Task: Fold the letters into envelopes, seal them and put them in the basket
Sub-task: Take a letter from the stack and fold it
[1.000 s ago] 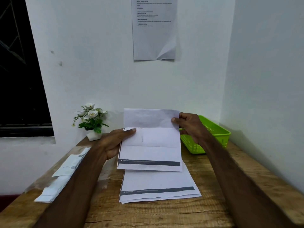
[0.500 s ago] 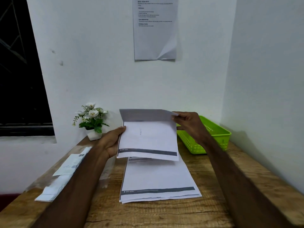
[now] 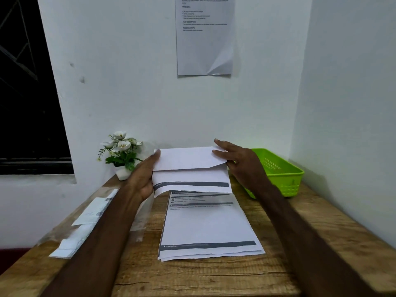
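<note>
I hold a white letter (image 3: pixel 190 168) in the air above the table, its top part folded down toward me over the rest. My left hand (image 3: pixel 143 179) grips its left edge. My right hand (image 3: pixel 237 161) pinches its right edge, with fingers laid across the folded flap. A dark printed band runs along the letter's lower edge. Under it a stack of further letters (image 3: pixel 207 228) lies flat on the wooden table (image 3: pixel 214 277). The green plastic basket (image 3: pixel 282 174) stands at the back right. Envelopes in a clear plastic sleeve (image 3: pixel 83 226) lie at the left edge.
A small white pot of artificial flowers (image 3: pixel 121 155) stands at the back left against the wall. A printed sheet (image 3: pixel 204 35) is stuck on the wall above. The right wall runs close beside the basket. A dark window (image 3: pixel 25 86) is at the left.
The letter's top flap has been folded further down toward me, so the visible sheet is shorter. My right hand has shifted from the top corner onto the fold. The view tilted slightly downward.
</note>
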